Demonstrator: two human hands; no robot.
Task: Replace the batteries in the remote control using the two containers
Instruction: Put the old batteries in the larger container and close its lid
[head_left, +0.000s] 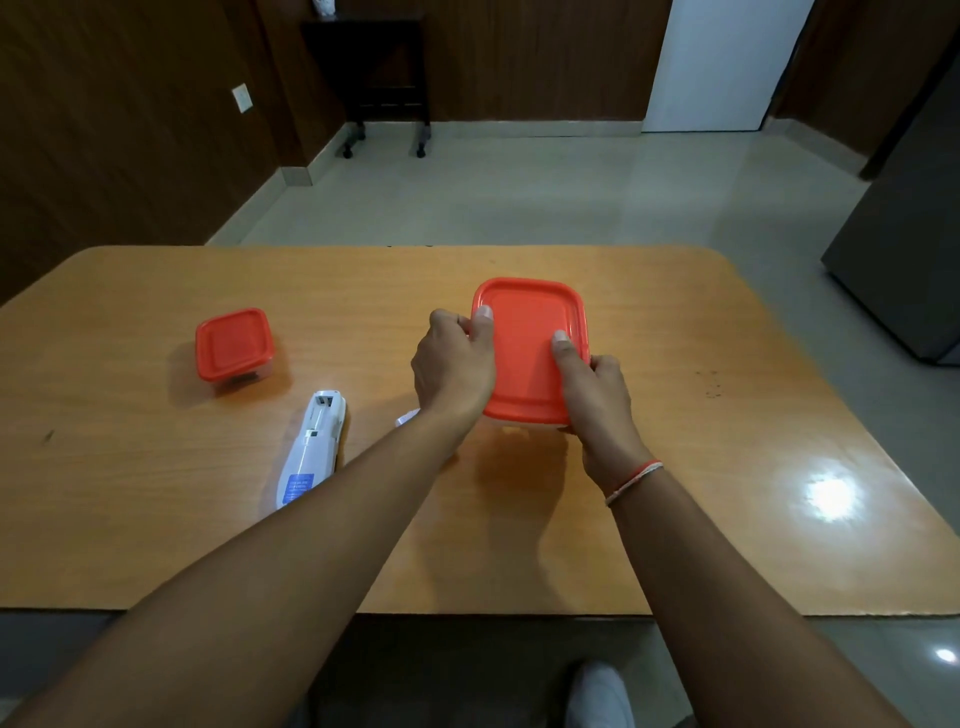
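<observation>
A large clear container with a red lid (527, 338) is at the table's middle, held between both hands. My left hand (453, 364) grips its left edge, thumb on the lid rim. My right hand (597, 395) grips its near right corner, thumb pressed on the lid. A white remote control (311, 452) lies face down left of my left forearm, its battery compartment open and uncovered. A small white piece (408, 417), perhaps the battery cover, peeks out beside my left wrist. A smaller red-lidded container (234, 344) stands shut at the left.
The wooden table (727, 467) has rounded far corners and a bright light reflection at the right. Beyond it are tiled floor, a dark wheeled stand, a white door and a dark cabinet at the right. A white shoe shows below the table's near edge.
</observation>
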